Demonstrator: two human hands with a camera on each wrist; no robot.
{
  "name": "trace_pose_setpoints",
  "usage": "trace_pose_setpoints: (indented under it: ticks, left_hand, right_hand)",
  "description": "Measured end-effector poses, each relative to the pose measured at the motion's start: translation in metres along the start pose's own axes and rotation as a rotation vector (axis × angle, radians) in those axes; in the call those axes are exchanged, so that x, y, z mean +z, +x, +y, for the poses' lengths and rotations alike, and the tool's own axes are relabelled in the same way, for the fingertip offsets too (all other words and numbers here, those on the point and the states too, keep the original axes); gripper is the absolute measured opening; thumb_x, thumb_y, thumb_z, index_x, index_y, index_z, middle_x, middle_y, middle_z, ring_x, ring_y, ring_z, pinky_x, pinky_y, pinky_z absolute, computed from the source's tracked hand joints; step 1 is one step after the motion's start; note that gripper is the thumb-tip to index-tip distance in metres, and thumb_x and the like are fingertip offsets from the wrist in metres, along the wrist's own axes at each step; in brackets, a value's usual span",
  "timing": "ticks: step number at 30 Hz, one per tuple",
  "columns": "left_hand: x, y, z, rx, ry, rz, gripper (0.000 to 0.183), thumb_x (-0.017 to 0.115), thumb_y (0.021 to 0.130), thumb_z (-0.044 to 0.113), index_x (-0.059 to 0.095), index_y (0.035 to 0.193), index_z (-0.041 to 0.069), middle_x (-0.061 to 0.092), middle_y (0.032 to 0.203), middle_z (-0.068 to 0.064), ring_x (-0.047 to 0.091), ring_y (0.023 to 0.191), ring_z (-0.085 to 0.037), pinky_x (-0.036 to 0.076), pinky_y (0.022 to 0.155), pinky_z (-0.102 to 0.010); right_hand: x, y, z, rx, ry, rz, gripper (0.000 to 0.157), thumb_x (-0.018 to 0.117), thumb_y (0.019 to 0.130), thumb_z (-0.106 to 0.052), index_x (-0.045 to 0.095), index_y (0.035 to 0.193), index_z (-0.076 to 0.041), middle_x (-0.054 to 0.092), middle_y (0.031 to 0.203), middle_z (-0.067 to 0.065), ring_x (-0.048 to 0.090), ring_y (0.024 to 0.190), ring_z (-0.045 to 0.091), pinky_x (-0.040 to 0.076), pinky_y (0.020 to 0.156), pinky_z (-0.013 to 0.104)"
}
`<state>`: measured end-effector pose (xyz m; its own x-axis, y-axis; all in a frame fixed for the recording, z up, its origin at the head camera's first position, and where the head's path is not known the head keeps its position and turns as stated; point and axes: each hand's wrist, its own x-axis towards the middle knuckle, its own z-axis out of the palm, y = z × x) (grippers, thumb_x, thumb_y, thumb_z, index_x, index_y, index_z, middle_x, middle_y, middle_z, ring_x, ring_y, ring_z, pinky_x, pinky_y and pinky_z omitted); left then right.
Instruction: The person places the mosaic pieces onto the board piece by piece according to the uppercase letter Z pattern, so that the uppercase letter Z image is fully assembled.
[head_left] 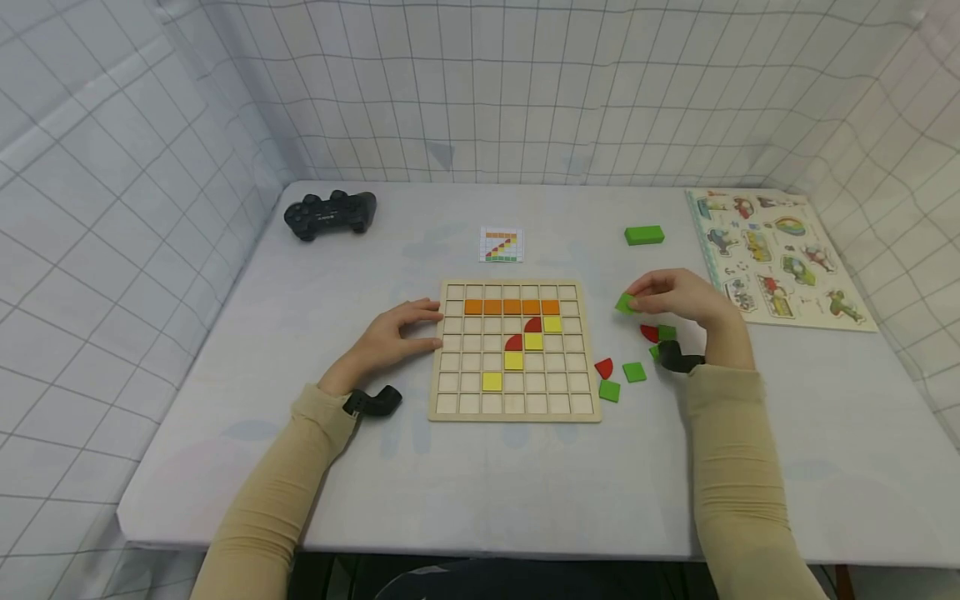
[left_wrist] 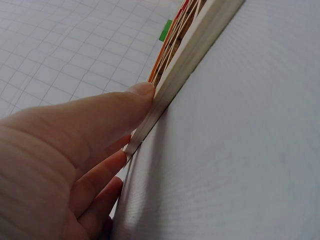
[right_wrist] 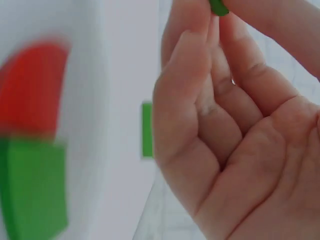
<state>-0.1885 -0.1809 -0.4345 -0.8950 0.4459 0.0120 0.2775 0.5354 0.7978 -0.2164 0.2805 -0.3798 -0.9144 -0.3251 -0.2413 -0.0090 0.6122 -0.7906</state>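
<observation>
My left hand (head_left: 388, 340) rests its thumb and fingertips against the left edge of a wooden grid board (head_left: 514, 417), fairly straight along its side. In the left wrist view, the thumb touches the board's rim (left_wrist: 172, 80). To the right of the board, my right hand (head_left: 686, 298) pinches a green square tile (head_left: 625, 303) between thumb and fingers. On the grid sit a row of orange tiles (head_left: 512, 307), several yellow squares (head_left: 513, 361) and two red quarter-round tiles (head_left: 532, 325). Below my right hand lie loose green squares (head_left: 634, 372) and red quarter-rounds (head_left: 604, 368).
A small pattern card (head_left: 501, 245) lies behind the board. Behind my right hand is a green block (head_left: 644, 235), with an illustrated puzzle board (head_left: 783, 258) at the right. A black game controller (head_left: 330, 213) stands at the back left. Grid-patterned cloth walls (head_left: 517, 92) enclose the table.
</observation>
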Motion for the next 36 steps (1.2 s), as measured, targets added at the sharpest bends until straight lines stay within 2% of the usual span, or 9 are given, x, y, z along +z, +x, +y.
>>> trace_pose_setpoints:
  ticks: [6, 13, 19, 24, 30, 36]
  left_hand:
    - [0.0, 0.0, 0.0, -0.002, 0.001, -0.001, 0.051, 0.072, 0.083, 0.038, 0.061, 0.126, 0.012, 0.044, 0.142, -0.001, 0.026, 0.138, -0.019, 0.021, 0.115, -0.038]
    - [0.0, 0.0, 0.0, -0.006, 0.0, -0.002, 0.051, 0.072, 0.083, 0.039, 0.061, 0.125, 0.013, 0.045, 0.142, 0.001, 0.026, 0.138, -0.017, 0.02, 0.115, -0.037]
    - [-0.001, 0.0, -0.001, -0.008, -0.008, 0.0, 0.052, 0.072, 0.082, 0.039, 0.061, 0.125, 0.012, 0.045, 0.142, -0.001, 0.027, 0.138, -0.019, 0.021, 0.115, -0.038]
    - [-0.001, 0.0, 0.0, -0.001, -0.012, 0.0, 0.051, 0.072, 0.083, 0.037, 0.061, 0.125, 0.011, 0.045, 0.142, -0.003, 0.027, 0.138, -0.021, 0.021, 0.115, -0.04]
    - [-0.001, -0.001, 0.002, -0.001, -0.02, -0.001, 0.05, 0.073, 0.083, 0.035, 0.061, 0.125, 0.01, 0.045, 0.142, -0.003, 0.026, 0.138, -0.021, 0.02, 0.115, -0.04]
    - [0.0, 0.001, 0.001, -0.012, -0.026, 0.007, 0.049, 0.074, 0.083, 0.03, 0.061, 0.125, 0.008, 0.045, 0.142, -0.006, 0.026, 0.138, -0.022, 0.019, 0.115, -0.041]
  right_hand:
    - [0.017, 0.007, -0.03, -0.051, 0.043, 0.01, 0.027, 0.066, 0.088, -0.019, 0.063, 0.107, 0.0, 0.065, 0.091, 0.01, 0.06, 0.091, 0.031, 0.054, 0.08, 0.036]
    - [0.041, 0.011, -0.062, -0.129, 0.057, -0.065, 0.024, 0.062, 0.09, -0.014, 0.058, 0.108, 0.001, 0.064, 0.096, 0.015, 0.061, 0.093, 0.033, 0.053, 0.083, 0.039]
    - [0.065, 0.012, -0.084, -0.166, 0.087, -0.108, 0.018, 0.059, 0.089, -0.005, 0.058, 0.106, 0.0, 0.062, 0.095, 0.014, 0.062, 0.093, 0.035, 0.052, 0.083, 0.042]
    - [0.086, 0.012, -0.097, -0.226, 0.074, -0.151, 0.016, 0.063, 0.087, -0.005, 0.059, 0.102, -0.002, 0.061, 0.093, 0.011, 0.062, 0.087, 0.031, 0.053, 0.079, 0.038]
    - [0.114, 0.01, -0.109, -0.271, -0.019, -0.226, 0.013, 0.067, 0.086, -0.009, 0.061, 0.098, -0.007, 0.063, 0.09, 0.004, 0.06, 0.083, 0.02, 0.053, 0.077, 0.031]
    - [0.136, 0.006, -0.119, -0.289, -0.094, -0.284, 0.009, 0.065, 0.086, -0.009, 0.062, 0.095, -0.01, 0.063, 0.087, 0.0, 0.06, 0.082, 0.015, 0.053, 0.075, 0.028]
